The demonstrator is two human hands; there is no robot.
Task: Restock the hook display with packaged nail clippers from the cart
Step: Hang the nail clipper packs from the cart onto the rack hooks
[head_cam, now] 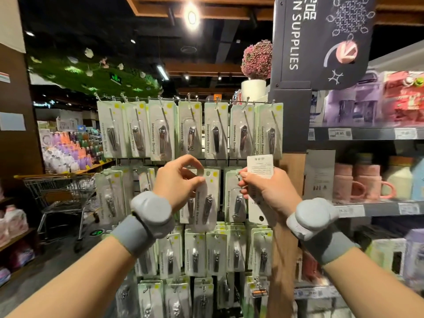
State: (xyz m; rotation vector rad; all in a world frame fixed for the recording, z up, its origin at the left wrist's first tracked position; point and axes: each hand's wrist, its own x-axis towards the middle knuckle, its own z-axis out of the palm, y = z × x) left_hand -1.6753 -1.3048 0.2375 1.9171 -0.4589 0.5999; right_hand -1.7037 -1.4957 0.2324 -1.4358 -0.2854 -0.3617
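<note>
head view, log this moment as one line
left hand: pinching clipper pack at second-row hook | right hand: holding spare packs, backs showing | cart: behind, left

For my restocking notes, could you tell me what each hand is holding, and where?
The left hand pinches a nail clipper pack near its top; the right hand grips a reversed pack around its middle.

Both hands are raised at the middle row of the hook display (231,101). The left hand (176,181) pinches the top of a nail clipper package (207,198) that faces forward. The right hand (266,188) grips a stack of packages (260,166) turned back-side out, just beside the display's right edge. A shopping cart (62,193) stands at left
</note>
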